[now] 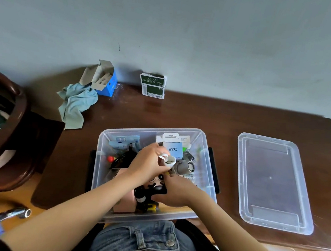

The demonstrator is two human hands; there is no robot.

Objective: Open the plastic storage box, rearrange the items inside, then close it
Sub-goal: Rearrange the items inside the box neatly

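The clear plastic storage box (207, 150) stands open at the table's near edge, full of small items. Its clear lid (273, 183) lies flat on the table to the right. My left hand (148, 162) is over the box's middle, fingers closed on a small white round cap-like object (170, 160). My right hand (175, 192) is lower in the box, resting on a black-and-white cartoon figure (156, 185) and gripping it. A pink box (125, 201), a white "Q88" package (173, 147), blue packets (123, 143) and a grey round gadget (185, 168) lie inside.
A crumpled pale blue cloth (76, 105), an open blue carton (104, 79) and a green-white carton (152, 85) sit at the table's back by the wall. A dark wooden chair (15, 129) stands left. A metal tube (18, 212) lies on the floor.
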